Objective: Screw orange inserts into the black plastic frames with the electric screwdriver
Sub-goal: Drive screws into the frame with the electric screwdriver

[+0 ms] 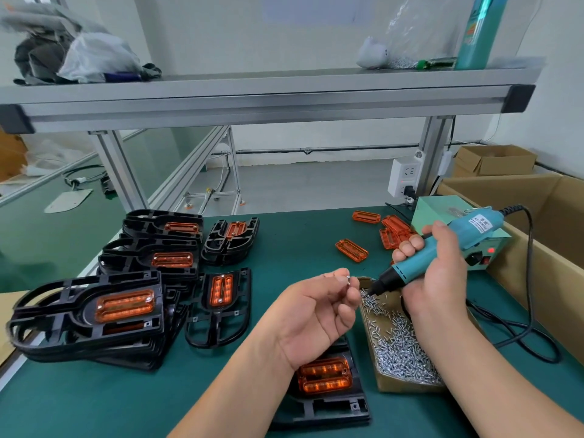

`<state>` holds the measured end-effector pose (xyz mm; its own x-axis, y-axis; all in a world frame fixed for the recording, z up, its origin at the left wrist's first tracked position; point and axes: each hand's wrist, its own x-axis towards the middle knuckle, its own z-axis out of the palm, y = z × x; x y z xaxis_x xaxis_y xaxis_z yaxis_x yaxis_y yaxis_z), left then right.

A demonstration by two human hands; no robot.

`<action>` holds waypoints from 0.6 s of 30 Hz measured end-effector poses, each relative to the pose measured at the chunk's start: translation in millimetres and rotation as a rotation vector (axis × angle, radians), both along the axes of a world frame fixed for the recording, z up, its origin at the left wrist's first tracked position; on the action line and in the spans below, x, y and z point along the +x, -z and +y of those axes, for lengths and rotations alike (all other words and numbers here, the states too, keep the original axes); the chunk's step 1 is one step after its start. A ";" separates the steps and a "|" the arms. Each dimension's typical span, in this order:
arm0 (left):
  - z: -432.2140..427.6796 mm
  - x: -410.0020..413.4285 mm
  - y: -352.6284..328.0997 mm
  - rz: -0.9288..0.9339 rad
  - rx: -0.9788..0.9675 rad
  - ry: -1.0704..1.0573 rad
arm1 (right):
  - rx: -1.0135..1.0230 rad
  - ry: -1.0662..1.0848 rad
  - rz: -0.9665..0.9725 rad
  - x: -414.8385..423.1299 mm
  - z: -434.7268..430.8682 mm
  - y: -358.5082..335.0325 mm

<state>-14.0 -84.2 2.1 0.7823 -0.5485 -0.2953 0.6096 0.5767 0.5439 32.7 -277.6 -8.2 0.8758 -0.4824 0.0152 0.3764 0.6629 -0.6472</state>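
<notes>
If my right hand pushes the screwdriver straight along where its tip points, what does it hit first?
Probably the left hand, whose fingers pinch a screw just ahead of the tip of the electric screwdriver. Depth is unclear: the loose screws below may come first.

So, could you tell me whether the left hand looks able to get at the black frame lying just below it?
Probably yes: the frame lies right beneath the left hand with nothing between them. That hand is pinching a screw, though, so its grip would need freeing first.

Teal screwdriver point(442, 251) with black tip; orange inserts point(351, 250); black frames point(221, 306); green mat point(294, 241); silver screws point(401, 346).
</notes>
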 end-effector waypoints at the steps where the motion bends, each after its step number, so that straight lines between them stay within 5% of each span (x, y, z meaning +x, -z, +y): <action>1: 1.3 1.1 -0.4 0.001 0.021 -0.007 | 0.001 -0.004 -0.002 -0.2 -0.3 0.2; 10: 33.2 11.3 -9.8 -0.194 0.218 -0.134 | -0.018 -0.036 -0.029 -1.4 -0.1 0.4; 18: 62.0 1.7 9.0 -0.281 0.340 -0.038 | -0.032 -0.101 -0.083 -7.1 6.0 -2.8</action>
<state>-12.3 -22.2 -6.9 0.8757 -0.4263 -0.2267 0.3925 0.3549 0.8485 25.7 -271.6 -5.4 0.9148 -0.3904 0.1034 0.3622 0.6798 -0.6378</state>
